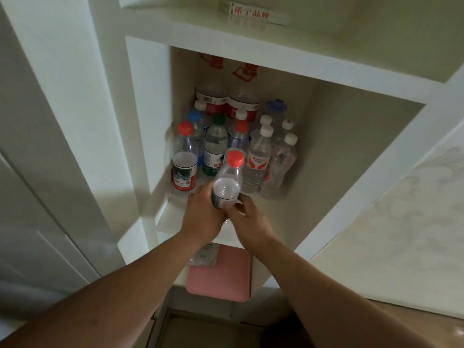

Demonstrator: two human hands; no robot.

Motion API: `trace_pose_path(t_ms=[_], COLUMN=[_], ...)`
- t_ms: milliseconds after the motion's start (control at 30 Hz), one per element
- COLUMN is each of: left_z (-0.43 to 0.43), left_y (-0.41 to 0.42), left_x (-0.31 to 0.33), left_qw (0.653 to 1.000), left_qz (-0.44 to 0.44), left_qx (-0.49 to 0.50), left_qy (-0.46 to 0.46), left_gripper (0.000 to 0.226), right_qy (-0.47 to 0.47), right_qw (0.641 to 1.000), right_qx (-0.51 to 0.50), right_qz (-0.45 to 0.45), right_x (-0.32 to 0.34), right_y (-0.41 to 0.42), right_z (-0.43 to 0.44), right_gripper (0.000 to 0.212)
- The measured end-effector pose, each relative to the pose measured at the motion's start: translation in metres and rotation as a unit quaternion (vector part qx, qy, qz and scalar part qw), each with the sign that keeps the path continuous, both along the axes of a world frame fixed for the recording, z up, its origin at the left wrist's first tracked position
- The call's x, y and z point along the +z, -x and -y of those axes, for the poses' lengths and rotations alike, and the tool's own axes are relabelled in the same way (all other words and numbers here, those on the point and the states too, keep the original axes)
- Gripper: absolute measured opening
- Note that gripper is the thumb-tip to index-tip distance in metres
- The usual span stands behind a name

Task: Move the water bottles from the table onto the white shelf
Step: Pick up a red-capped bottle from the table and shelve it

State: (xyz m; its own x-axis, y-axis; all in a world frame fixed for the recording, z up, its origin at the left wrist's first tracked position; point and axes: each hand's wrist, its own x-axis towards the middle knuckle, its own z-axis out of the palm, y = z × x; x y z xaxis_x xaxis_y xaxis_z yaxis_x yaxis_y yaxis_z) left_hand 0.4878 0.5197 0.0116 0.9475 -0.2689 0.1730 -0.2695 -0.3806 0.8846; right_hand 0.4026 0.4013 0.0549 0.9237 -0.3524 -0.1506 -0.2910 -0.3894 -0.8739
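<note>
Together both hands (227, 217) clasp a red-capped bottle (227, 184) upright.

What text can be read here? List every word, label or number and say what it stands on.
Box on the upper shelf: red Chinese characters, roughly "诺宁品牌"; blurred, uncertain.
Green-capped bottle: one red character, perhaps "农"; the rest is hidden.
Red-capped bottle at left: barcode and small print, too small to read.
White-capped bottle: red logo, lettering blurred.
Two big bottles at back: barcodes, unreadable.
Held bottle: label unreadable.

You've got a pink board (219, 275) as your landmark; a clear packet (204, 256) overlaps its top left, a lettered box (253, 14) sits far above.
</note>
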Motion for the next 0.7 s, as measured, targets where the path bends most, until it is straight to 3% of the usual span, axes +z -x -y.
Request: trace_pose_path(t_ms=[100, 233, 367, 500, 700], left_z=[0.002, 0.006, 0.007, 0.003, -0.002], left_y=[-0.014, -0.021, -0.019, -0.019, -0.028], left_x=[-0.008, -0.017, -0.017, -0.019, -0.024], left_qw=[1.000, 0.992, 0.990, 0.989, 0.993], left_qz=[0.016, 0.083, 0.021, -0.032, -0.015], left_qx=[0.007, 0.092, 0.112, 0.097, 0.071], left_qy=[0.019, 0.012, 0.087, 0.104, 0.090], left_gripper=[0.049, 0.050, 0.018, 0.024, 0.022], right_qy=[0.001, 0.014, 0.009, 0.000, -0.029], right_qw=[1.000, 0.999, 0.999, 0.999, 0.998], right_qx=[-0.018, -0.037, -0.036, -0.051, -0.052], right_qz=[0.001, 0.002, -0.010, -0.013, -0.021], right_x=[-0.004, -0.008, -0.004, -0.001, 0.001], right_y=[-0.025, -0.055, -0.073, -0.084, -0.088], right_z=[-0.010, -0.019, -0.026, -0.034, -0.036], right_gripper=[0.049, 0.048, 0.037, 0.041, 0.044])
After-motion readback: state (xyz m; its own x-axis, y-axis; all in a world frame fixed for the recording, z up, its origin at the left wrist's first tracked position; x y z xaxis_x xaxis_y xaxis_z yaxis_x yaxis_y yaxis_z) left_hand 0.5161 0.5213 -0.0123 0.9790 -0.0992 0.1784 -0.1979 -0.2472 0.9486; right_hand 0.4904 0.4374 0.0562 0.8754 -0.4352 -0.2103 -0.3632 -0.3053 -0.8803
